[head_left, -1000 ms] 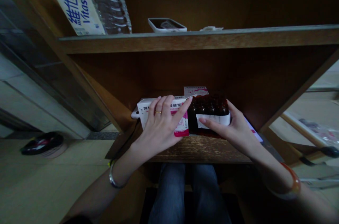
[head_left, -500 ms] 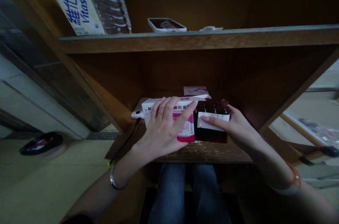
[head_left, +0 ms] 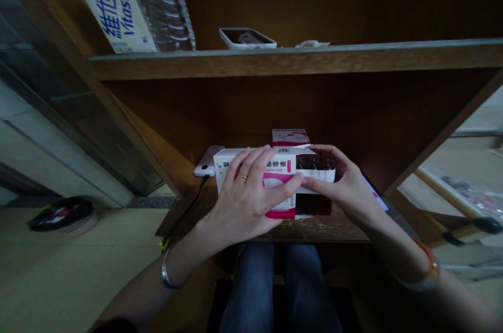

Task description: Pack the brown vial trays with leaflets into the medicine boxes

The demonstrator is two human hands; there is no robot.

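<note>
A white and pink medicine box (head_left: 283,209) lies on its side just above the lower shelf, open at its right end. My left hand (head_left: 245,196) is wrapped over its front and top. From the open end sticks out a pack of dark brown bottles (head_left: 314,205) with a white strip across it. My right hand (head_left: 348,181) grips this pack, thumb in front by the box's edge and fingers over the top and back. The rest of the pack is hidden inside the box.
Behind stands a smaller pink and white box (head_left: 290,137). A white device (head_left: 205,167) with a black cable lies at left. The upper shelf (head_left: 298,63) holds a Vitasoy carton (head_left: 121,13), a plastic bottle (head_left: 163,8) and a phone-like object (head_left: 249,38). A basket (head_left: 65,217) stands on the floor.
Less of the bottle pack sticks out of the box. My right hand has shifted left along it, its thumb now at the box's edge. The box has moved slightly right.
</note>
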